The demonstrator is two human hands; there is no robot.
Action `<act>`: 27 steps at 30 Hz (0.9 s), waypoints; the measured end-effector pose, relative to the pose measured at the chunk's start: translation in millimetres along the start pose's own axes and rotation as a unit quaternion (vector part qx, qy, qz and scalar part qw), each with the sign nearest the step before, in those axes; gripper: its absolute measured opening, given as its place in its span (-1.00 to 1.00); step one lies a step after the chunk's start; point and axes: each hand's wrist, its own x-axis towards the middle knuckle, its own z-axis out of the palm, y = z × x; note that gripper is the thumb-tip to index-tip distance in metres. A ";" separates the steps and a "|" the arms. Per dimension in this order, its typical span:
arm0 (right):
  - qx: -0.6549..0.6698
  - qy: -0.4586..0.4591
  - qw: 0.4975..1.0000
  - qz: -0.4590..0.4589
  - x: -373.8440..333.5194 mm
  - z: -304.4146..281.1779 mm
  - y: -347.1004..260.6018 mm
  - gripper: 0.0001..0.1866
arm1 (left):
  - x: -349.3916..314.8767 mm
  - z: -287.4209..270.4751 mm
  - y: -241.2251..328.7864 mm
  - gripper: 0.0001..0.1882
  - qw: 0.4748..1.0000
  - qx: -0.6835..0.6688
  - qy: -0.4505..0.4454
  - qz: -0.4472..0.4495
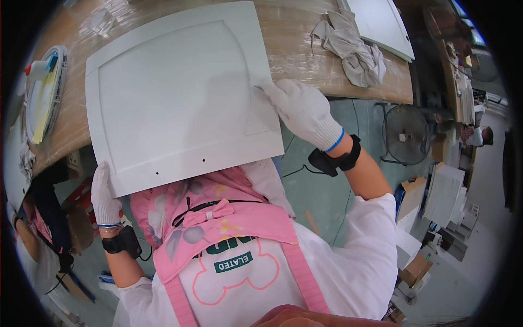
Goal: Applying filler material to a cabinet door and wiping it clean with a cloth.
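Note:
A white cabinet door panel (pixel 163 92) with a recessed middle and two small dark holes along its near edge lies tilted across the table's edge, its near side over my lap. At its near left corner my left hand (pixel 104 193), in a white knit glove, grips the edge, with part of the fingers hidden. My right hand (pixel 306 111), gloved the same way, is closed over the panel's right frame strip. A small thin dark tip sticks out from its fingers near the recess line; too little shows to name it.
The table (pixel 294 41) is covered in plastic film. A crumpled grey cloth (pixel 354 52) and another white panel (pixel 378 24) lie at the far right. A round lid-like tray (pixel 48 92) with a bottle stands left. A floor fan (pixel 406 135) is right; another person (pixel 38 250) works at left.

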 end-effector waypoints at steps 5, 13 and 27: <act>-0.019 -0.078 0.997 -0.016 -27.1 2.7 -30.1 -0.55 | 9.5 -8.4 -8.6 -0.49 1.000 -0.011 0.006 0.006; 0.072 0.080 0.994 -0.018 -18.4 7.4 14.1 -0.55 | 7.5 -6.2 -7.9 -0.47 1.000 -0.015 0.009 0.017; 0.037 0.087 0.995 0.042 -1.4 5.6 1.4 -0.58 | 4.8 1.1 -1.5 -0.53 0.999 -0.048 -0.001 0.021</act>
